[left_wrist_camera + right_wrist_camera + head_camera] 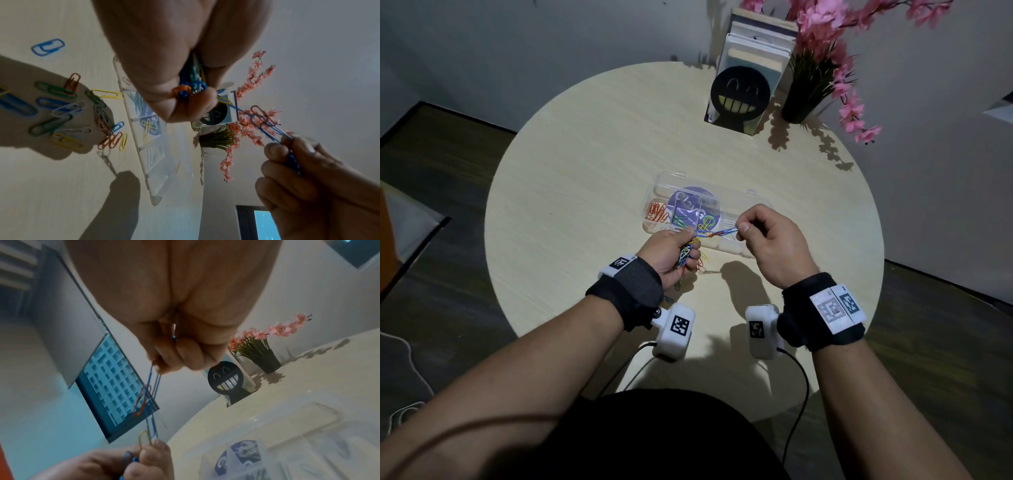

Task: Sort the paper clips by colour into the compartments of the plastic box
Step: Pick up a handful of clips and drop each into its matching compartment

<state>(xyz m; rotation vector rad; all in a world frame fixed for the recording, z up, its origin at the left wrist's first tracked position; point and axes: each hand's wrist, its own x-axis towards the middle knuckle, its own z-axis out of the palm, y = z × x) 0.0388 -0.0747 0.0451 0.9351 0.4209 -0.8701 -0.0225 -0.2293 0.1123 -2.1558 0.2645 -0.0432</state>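
Observation:
A clear plastic box (755,202) lies open at the table's middle, with orange clips (658,213), green clips (679,221) and a yellow clip (705,224) in separate compartments. Just in front of it my left hand (688,238) grips a tangled bunch of mixed-colour clips (686,255). My right hand (741,233) pinches a blue clip (726,232) that is still linked to the bunch, with an orange clip (261,113) hooked on it. The blue clip (152,394) stretches taut between both hands above the box.
Several loose clips (61,110) lie on the round table (585,171) under my left hand, one blue clip (47,47) apart from them. A smiley-face book stand (739,94) and a vase of pink flowers (808,99) stand at the far edge.

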